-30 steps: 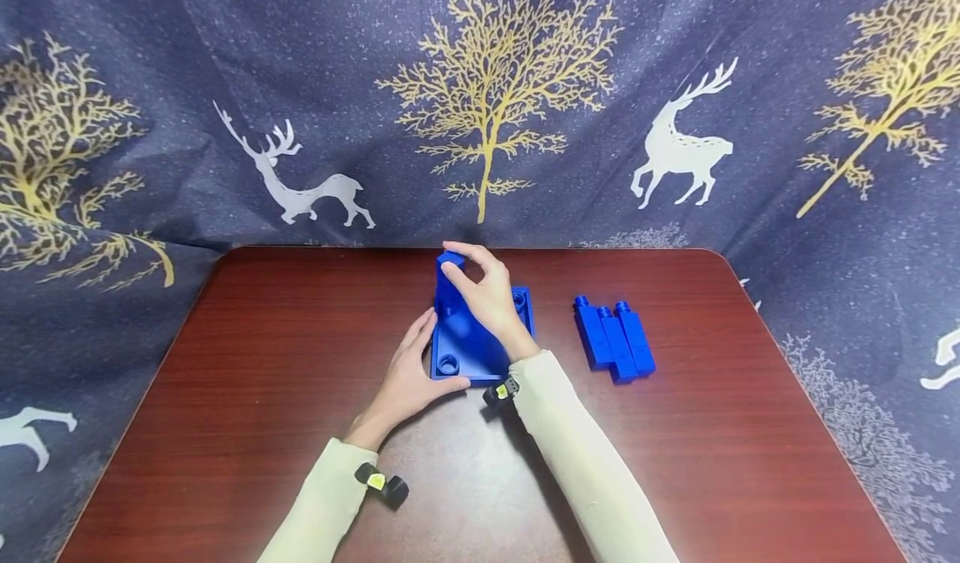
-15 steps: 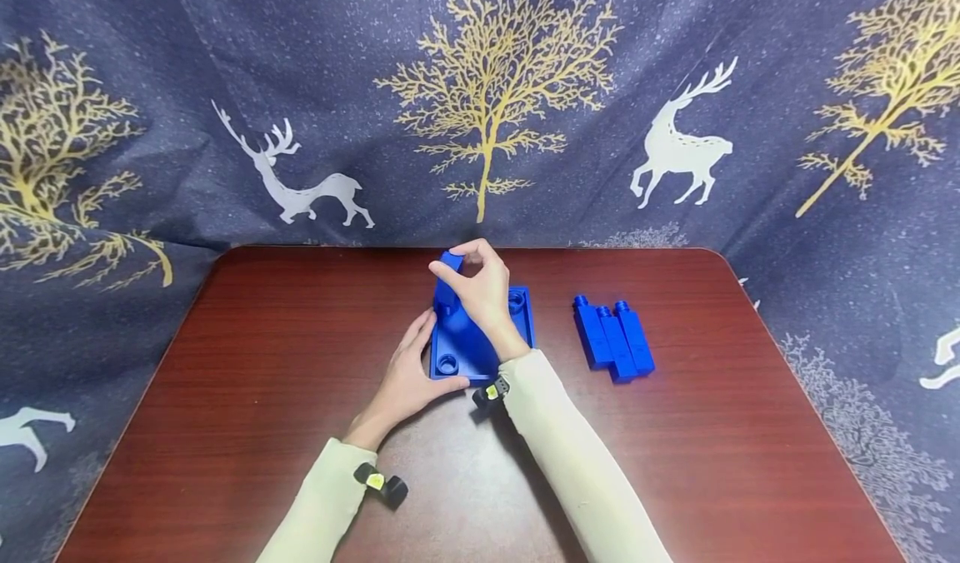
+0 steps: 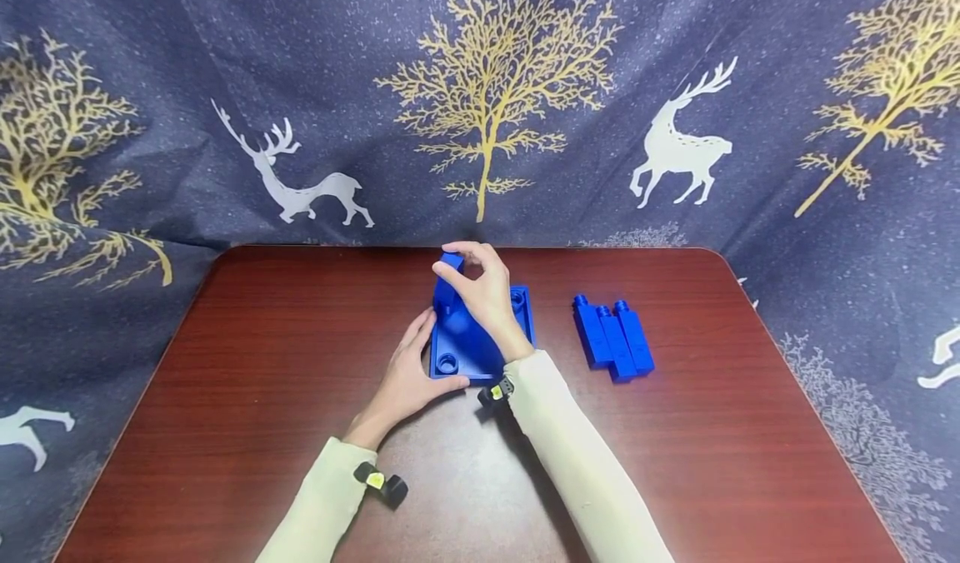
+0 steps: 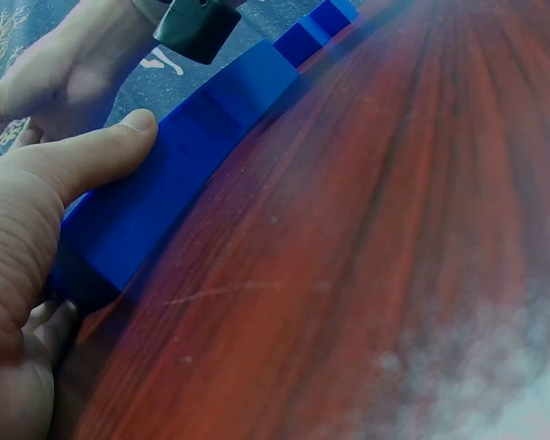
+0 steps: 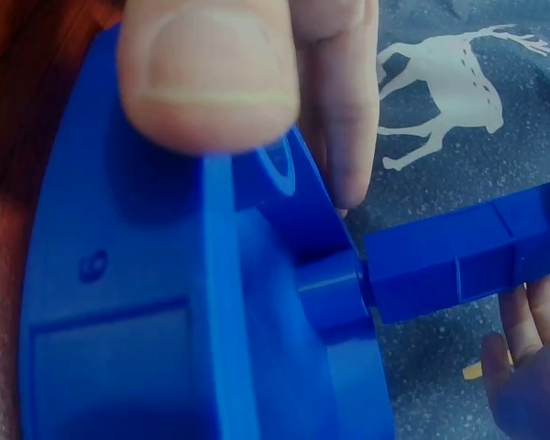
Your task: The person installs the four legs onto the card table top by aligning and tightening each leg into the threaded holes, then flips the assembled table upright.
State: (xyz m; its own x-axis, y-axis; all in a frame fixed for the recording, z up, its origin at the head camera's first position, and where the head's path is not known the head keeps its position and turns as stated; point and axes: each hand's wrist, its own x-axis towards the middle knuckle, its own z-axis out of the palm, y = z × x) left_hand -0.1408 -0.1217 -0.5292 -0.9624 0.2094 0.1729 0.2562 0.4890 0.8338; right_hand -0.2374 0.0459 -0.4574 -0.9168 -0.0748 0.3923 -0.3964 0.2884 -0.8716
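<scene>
A blue square base [image 3: 472, 348] with raised rims and round corner sockets lies on the table. My left hand [image 3: 405, 377] holds it round its near left corner, thumb on the near edge [image 4: 179, 174] and fingers along the left side. With thumb and fingers, my right hand [image 3: 487, 295] grips the top of a blue block-shaped leg [image 3: 448, 278] standing at the far left corner. In the right wrist view the lower end of the leg [image 5: 458, 257] meets the socket [image 5: 335, 291]; a narrow gap shows between. The left thumb [image 5: 211, 78] looms large there.
Three loose blue legs [image 3: 617, 346] with threaded ends lie side by side right of the base, on the reddish-brown wooden table [image 3: 285, 363]. A dark cloth [image 3: 420, 88] printed with deer and trees hangs behind the table's far edge.
My right hand shifts slightly left, then partly back right, while its fingers keep hold of the leg's top. The left hand and the base stay almost still.
</scene>
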